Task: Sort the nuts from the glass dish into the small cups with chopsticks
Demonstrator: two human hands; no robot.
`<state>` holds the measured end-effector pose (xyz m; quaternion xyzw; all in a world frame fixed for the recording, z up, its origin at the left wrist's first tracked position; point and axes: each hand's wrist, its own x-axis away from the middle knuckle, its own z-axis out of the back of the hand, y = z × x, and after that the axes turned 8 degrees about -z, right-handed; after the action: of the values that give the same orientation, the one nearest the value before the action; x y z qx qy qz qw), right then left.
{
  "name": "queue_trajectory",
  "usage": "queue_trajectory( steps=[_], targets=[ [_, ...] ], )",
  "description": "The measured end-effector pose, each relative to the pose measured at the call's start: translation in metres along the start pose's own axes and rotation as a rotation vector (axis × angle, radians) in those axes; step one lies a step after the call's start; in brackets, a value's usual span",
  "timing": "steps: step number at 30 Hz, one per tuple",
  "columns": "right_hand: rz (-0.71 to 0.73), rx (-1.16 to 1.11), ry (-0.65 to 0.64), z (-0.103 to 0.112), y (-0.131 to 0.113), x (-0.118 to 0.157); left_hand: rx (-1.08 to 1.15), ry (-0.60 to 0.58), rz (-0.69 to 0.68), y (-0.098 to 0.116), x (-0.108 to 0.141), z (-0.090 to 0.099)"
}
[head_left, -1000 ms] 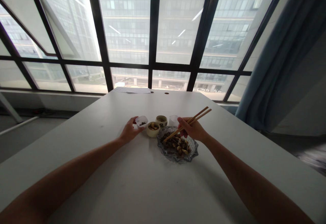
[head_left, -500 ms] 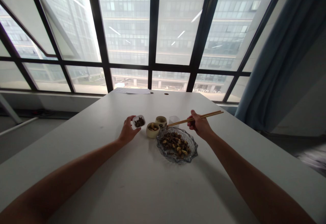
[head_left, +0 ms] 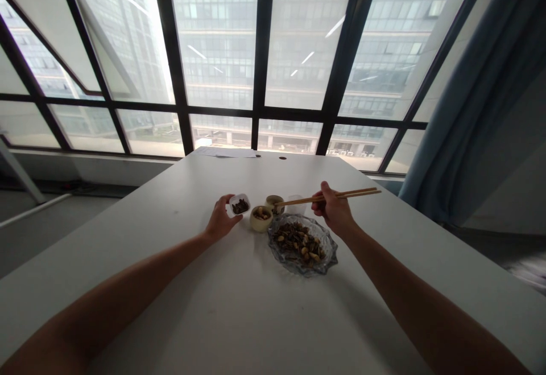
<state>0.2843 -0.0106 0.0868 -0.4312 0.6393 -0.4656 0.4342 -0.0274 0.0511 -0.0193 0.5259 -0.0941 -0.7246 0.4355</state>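
My left hand grips a small white cup tilted toward me, with dark brown dried pieces inside. In my right hand is a pair of wooden chopsticks, held level and pointing left. Their tips are over the rear cream cup; whether they pinch anything is too small to tell. Just in front of it stands a cream cup holding pale yellowish pieces. A scalloped glass bowl nearer me carries a mix of dark slivers and yellowish lumps. Behind the chopsticks sits a clear plastic cup, partly hidden.
All of it stands on a white table. Sheets of paper lie at the far edge, near a small round hole in the tabletop. Beyond are framed windows, with a blue curtain on the right.
The chopstick tips have risen from the glass bowl's back rim and moved over the rear cream cup. The view has shifted slightly; my left hand still keeps the small white cup.
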Motion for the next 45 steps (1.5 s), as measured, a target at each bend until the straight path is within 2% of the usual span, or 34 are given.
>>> queue_trajectory(
  steps=[6,9,12,14,16,21,24,26,30,35,37,42,45],
  targets=[
    [0.179,0.083,-0.069,-0.072,-0.017,0.002,0.006,-0.001,-0.001,0.000,0.001,-0.001],
    [0.192,0.158,-0.142,-0.098,-0.005,-0.004,0.012,-0.005,-0.010,0.000,0.001,-0.001],
    [0.160,0.270,-0.302,-0.106,0.014,-0.008,0.016,-0.004,-0.028,0.000,0.001,0.000],
    [0.164,0.290,-0.321,-0.100,0.018,-0.007,0.012,-0.003,-0.034,0.000,0.000,0.000],
    [0.179,0.263,-0.254,-0.087,0.012,-0.004,0.007,-0.012,-0.028,0.001,0.001,0.000],
    [0.194,0.281,-0.094,-0.033,-0.016,0.008,0.021,-0.037,-0.009,0.002,0.001,0.001],
    [0.163,0.376,-0.118,-0.005,-0.016,0.013,0.024,-0.038,-0.012,0.003,0.001,0.001],
    [0.132,0.420,-0.164,0.006,-0.009,0.015,0.015,-0.033,-0.008,0.004,0.000,0.002],
    [0.098,0.495,-0.276,0.010,0.004,0.019,0.007,-0.038,0.009,0.008,0.000,0.003],
    [0.046,0.584,-0.442,0.011,-0.002,0.022,0.016,-0.055,0.014,0.012,0.000,0.005],
    [0.053,0.577,-0.406,0.016,-0.009,0.019,0.013,-0.057,0.016,0.013,0.000,0.005],
    [0.167,0.570,-0.198,0.032,-0.023,0.011,0.006,-0.057,0.014,0.011,0.001,0.004],
    [0.199,0.625,-0.161,0.038,-0.025,0.007,-0.002,-0.054,0.016,0.009,0.001,0.003]
  ],
)
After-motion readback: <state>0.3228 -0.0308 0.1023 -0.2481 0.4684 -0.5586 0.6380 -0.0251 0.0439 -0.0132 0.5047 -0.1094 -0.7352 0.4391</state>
